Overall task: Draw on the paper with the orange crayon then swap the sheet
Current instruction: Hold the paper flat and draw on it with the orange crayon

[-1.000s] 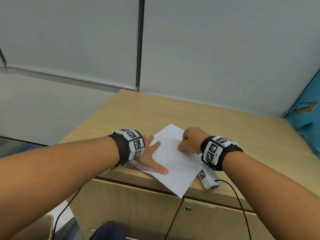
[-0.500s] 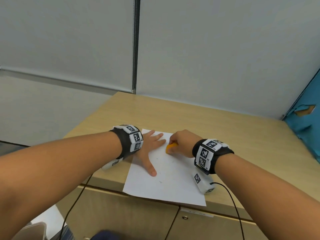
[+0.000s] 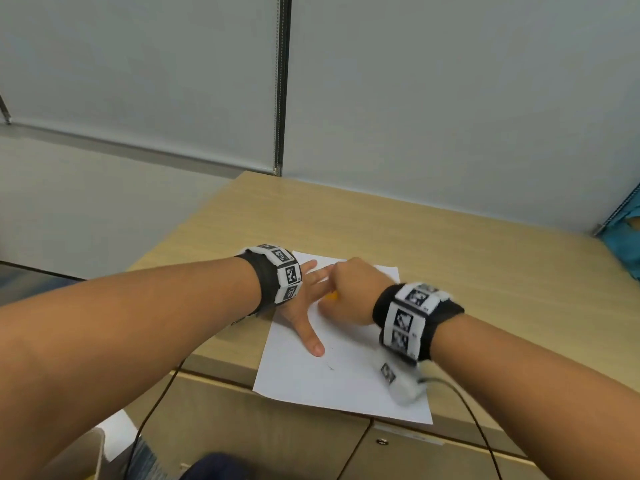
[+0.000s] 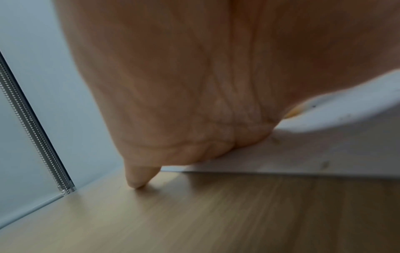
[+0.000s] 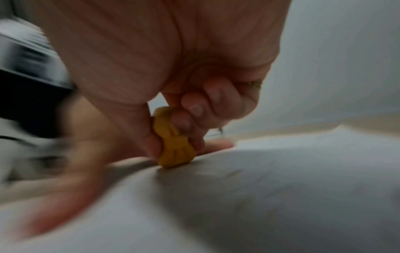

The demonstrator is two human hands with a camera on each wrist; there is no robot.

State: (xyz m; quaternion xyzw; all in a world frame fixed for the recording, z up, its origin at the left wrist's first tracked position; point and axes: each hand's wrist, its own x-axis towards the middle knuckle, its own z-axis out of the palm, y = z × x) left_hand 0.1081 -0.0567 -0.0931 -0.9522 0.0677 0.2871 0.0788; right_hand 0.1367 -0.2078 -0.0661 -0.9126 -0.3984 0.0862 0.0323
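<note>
A white sheet of paper (image 3: 346, 375) lies on the wooden cabinet top (image 3: 450, 258), its near edge hanging over the front. My left hand (image 3: 304, 306) lies flat on the sheet's left part with fingers spread, pressing it down. My right hand (image 3: 349, 292) pinches a chunky orange crayon (image 5: 173, 143) between thumb and fingers, its lower end touching the paper (image 5: 259, 196) just beside the left hand. From the head view only a sliver of the crayon (image 3: 332, 295) shows. The left wrist view has the left palm (image 4: 194, 85) on the paper's edge (image 4: 324, 154).
A grey wall panel (image 3: 450, 98) stands behind the cabinet top, and a blue object (image 3: 623, 244) sits at the far right edge. Black cables (image 3: 485, 441) hang from both wrists over the cabinet doors (image 3: 277, 431). A white box (image 3: 86, 455) is on the floor, lower left.
The sheet has turned from a diagonal lie to nearly square with the cabinet front. My right hand with the crayon has moved left, close against the left hand's fingers.
</note>
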